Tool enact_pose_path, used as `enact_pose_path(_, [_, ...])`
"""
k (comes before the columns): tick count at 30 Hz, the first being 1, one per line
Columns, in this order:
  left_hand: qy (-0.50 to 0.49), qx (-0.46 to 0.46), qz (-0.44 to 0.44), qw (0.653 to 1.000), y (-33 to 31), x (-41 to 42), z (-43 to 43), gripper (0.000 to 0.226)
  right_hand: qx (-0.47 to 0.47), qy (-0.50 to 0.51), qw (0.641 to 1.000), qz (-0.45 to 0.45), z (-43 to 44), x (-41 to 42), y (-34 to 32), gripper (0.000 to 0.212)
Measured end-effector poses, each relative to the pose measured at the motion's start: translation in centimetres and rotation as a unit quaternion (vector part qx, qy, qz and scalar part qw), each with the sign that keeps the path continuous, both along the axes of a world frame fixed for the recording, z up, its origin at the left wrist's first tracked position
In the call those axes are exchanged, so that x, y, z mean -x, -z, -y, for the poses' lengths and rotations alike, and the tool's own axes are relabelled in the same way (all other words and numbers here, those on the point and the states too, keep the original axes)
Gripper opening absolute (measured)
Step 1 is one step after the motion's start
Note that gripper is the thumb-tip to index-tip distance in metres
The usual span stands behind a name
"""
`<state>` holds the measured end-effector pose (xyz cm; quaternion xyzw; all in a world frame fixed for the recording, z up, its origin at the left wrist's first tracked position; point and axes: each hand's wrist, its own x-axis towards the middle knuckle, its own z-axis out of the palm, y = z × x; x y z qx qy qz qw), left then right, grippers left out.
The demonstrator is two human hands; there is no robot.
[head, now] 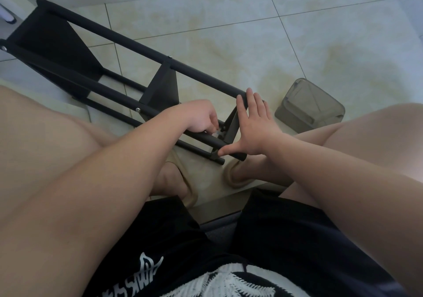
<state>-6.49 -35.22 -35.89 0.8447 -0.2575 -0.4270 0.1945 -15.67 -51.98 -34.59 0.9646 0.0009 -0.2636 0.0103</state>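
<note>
A black metal rack (128,45) made of tubes and triangular shelf plates lies on its side on the tiled floor in front of me. My left hand (201,117) has its fingers curled over the near end of a tube and pinches a small part at the joint; the part is too small to name. My right hand (254,125) is spread flat with straight fingers against the rack's end plate, its thumb touching the end of a lower tube.
A clear grey plastic container (309,106) lies on the floor just right of the rack's end. My bare knees frame the view left and right, my feet in beige slippers (238,177) sit under the rack's near end. Pale floor tiles stretch beyond.
</note>
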Motion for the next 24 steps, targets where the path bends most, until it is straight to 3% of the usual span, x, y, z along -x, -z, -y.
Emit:
enact_pose_path(6, [-0.018, 0.003, -0.008, 1.0, 0.2, 0.5, 0.9, 0.021, -0.003, 0.001, 1.0, 0.002, 0.0, 0.0, 0.1, 0.162])
enact_pose_path(9, [-0.072, 0.024, -0.052, 0.996, 0.6, 0.6, 1.5, 0.012, -0.004, 0.001, 1.0, 0.003, 0.0, 0.0, 0.2, 0.161])
enact_pose_path(13, [-0.165, 0.048, -0.083, 0.982, 1.3, 1.0, 2.0, 0.017, -0.006, 0.002, 1.0, 0.004, 0.0, 0.1, 0.2, 0.161])
enact_pose_path(21, [-0.224, 0.086, -0.034, 0.97, 1.5, 1.6, 2.3, 0.003, -0.004, 0.0, 1.0, 0.007, 0.1, 0.0, 0.2, 0.16])
enact_pose_path(24, [-0.23, 0.085, -0.035, 0.969, 1.4, 1.8, 2.4, 0.008, -0.004, 0.0, 1.0, 0.008, 0.1, 0.0, 0.2, 0.16])
